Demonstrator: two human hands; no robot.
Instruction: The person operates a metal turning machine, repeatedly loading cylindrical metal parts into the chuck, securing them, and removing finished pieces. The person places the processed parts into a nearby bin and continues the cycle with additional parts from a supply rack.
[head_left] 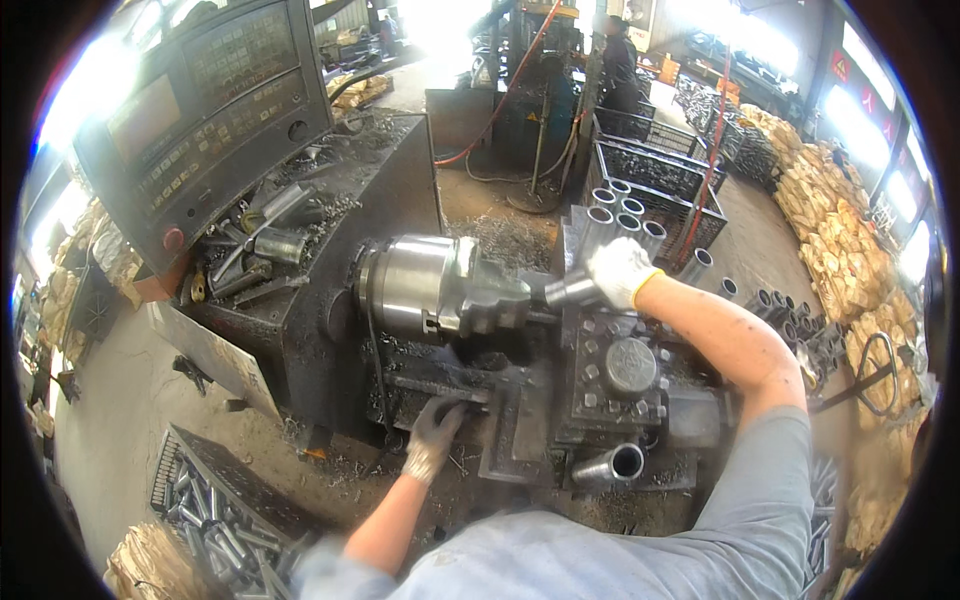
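Observation:
My right hand (618,272), in a white glove, is closed round a short metal tube (568,291) lying level beside the lathe chuck (415,285). The tube's left end points toward the stepped chuck jaws (490,300). Below the chuck, my left hand (437,432) in a dark grey glove reaches to the front of the lathe. Its fingers look curled at a small dark part; what they hold is hidden. Between my arms stands the square tool post (610,375) with its round top. In front of it another metal tube (610,465) lies on the machine.
Several upright tubes (628,208) stand behind the tool post. A control panel (215,100) rises at the left. Cut parts fill a crate (215,520) at lower left. Wire baskets (655,165), stacked sacks (830,215) and a person (620,65) are farther off.

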